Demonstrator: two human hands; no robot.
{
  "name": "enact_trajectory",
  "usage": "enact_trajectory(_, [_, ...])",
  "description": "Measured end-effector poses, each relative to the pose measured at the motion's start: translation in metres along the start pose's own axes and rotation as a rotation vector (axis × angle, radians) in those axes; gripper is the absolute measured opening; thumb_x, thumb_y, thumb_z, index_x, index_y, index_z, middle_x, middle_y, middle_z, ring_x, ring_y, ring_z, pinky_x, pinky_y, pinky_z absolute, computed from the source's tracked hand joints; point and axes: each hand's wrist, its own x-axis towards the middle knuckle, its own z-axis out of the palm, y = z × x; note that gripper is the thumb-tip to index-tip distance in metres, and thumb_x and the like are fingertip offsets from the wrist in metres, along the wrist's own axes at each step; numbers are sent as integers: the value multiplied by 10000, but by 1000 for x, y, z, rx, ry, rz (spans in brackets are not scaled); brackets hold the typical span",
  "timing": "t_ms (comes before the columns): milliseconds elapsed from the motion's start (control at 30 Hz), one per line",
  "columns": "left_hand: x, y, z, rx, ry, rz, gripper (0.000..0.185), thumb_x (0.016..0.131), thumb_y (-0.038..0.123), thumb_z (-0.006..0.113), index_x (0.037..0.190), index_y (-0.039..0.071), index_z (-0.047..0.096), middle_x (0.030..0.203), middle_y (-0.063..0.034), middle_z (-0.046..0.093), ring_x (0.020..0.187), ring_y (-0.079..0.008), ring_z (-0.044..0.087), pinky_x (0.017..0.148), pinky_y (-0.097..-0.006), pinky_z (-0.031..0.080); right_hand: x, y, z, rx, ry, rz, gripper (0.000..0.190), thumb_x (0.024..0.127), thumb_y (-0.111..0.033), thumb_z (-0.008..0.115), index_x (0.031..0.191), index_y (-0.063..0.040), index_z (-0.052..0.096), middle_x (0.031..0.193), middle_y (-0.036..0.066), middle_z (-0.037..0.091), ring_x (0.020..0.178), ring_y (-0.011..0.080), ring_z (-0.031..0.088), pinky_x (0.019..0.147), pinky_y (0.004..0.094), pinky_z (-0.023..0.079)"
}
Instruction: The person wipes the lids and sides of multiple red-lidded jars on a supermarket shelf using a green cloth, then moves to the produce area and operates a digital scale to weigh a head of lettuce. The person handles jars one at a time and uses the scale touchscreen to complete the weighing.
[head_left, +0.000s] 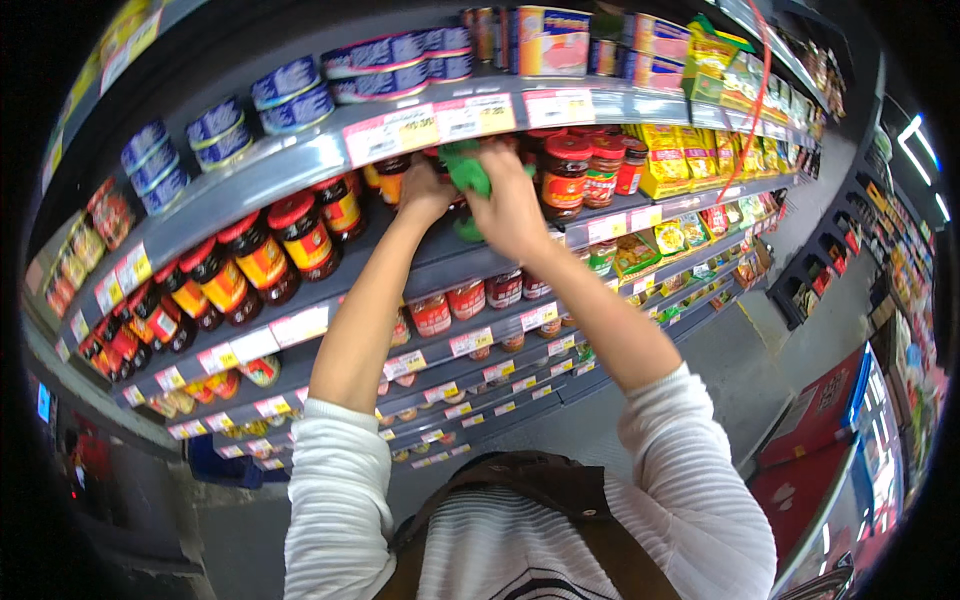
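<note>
Both of my hands reach into a supermarket shelf of sauce jars. My right hand (511, 199) grips a bunched green cloth (466, 171), part of which hangs below toward the shelf board. Just left of it, my left hand (424, 191) is among the jars, its fingers blurred and partly hidden. A dark jar appears to be between the two hands, but I cannot tell whether my left hand holds it. To the left stand red-lidded jars (304, 236) with yellow-orange labels. On the right, more red-lidded jars (566, 176) stand close to my right hand.
A metal shelf edge with price tags (431, 127) runs just above my hands. Blue cans (292, 94) and boxed tins (553, 41) stand on that upper shelf. Yellow packets (666, 157) fill the right side. A red strap (754, 112) hangs there. Lower shelves hold red-labelled jars (466, 300).
</note>
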Motion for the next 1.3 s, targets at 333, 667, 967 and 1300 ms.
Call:
enact_trajectory(333, [-22, 35, -9, 442, 110, -148, 1094, 722, 713, 661, 1240, -213, 393, 1021, -328, 649, 985, -419, 654, 829, -446, 537, -102, -56, -97, 484, 174, 302, 397, 802, 39, 655, 1189, 16, 573, 1181, 177, 574, 1093, 299, 567, 965, 346, 416])
enact_trajectory(667, [12, 71, 9, 624, 526, 576, 435, 787, 315, 742, 1111, 43, 642, 1117, -169, 646, 1028, -365, 600, 894, -466, 467, -125, -19, -158, 748, 125, 442, 404, 854, 21, 649, 1242, 28, 537, 1237, 147, 550, 1186, 235, 504, 1014, 341, 383])
enact_trajectory(967, [71, 76, -16, 622, 126, 461, 632, 679, 447, 804, 1177, 103, 620, 1159, -148, 639, 1056, -325, 602, 908, -429, 467, -136, -5, -177, 686, 181, 477, 390, 862, -14, 649, 1236, 29, 543, 1258, 169, 540, 1175, 251, 521, 1011, 346, 384])
enact_trajectory(1300, [34, 122, -50, 787, -58, 372, 778, 612, 529, 828, 1235, 126, 596, 1196, -138, 631, 1103, -308, 590, 935, -413, 458, -124, -8, -155, 755, 281, 585, 376, 910, -54, 618, 1254, 55, 513, 1233, 124, 550, 1124, 190, 537, 975, 312, 407])
